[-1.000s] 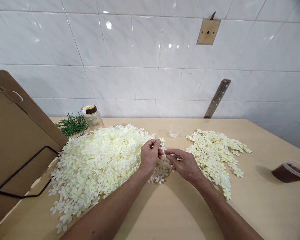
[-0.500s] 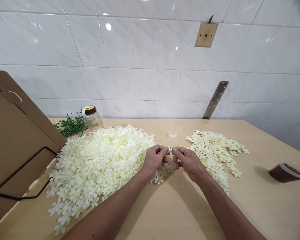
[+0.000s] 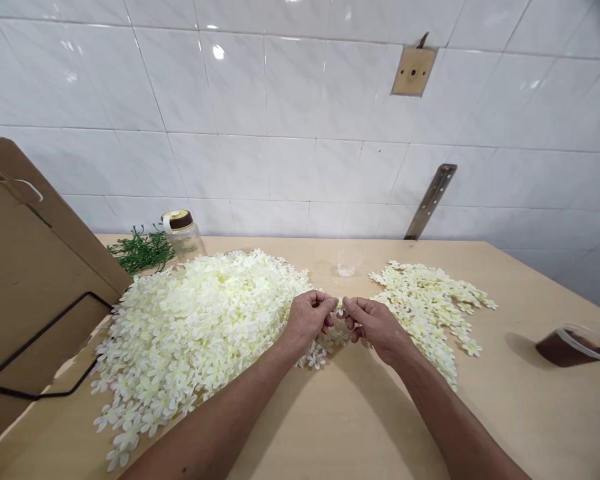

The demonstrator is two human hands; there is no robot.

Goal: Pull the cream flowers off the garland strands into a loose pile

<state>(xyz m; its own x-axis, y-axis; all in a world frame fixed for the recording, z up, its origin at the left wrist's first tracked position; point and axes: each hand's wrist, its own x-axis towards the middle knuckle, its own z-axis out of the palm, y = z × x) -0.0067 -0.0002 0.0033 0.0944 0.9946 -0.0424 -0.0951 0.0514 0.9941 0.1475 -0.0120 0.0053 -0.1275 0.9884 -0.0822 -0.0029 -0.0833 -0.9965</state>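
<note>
Between the fingertips of both hands is a small white artificial flower (image 3: 340,308), partly covered by the fingers. My left hand (image 3: 309,316) pinches it from the left, thumb against forefinger. From the other side my right hand (image 3: 374,321) pinches it too, the remaining fingers curled. A big heap of cream-white artificial flowers (image 3: 205,320) lies to the left, reaching under my left hand. Just right of my right hand is a smaller, flatter pile of the same flowers (image 3: 425,300).
A small clear plastic cup (image 3: 347,265) stands behind my hands. At the back left are a lidded bottle (image 3: 183,233) and green plastic stems (image 3: 143,250). A cardboard box (image 3: 40,280) with a black wire frame borders the left. A cup of dark liquid (image 3: 575,347) stands far right.
The flower between my fingertips has turned and sits slightly lower. My right hand has dipped a little. Both piles look unchanged.
</note>
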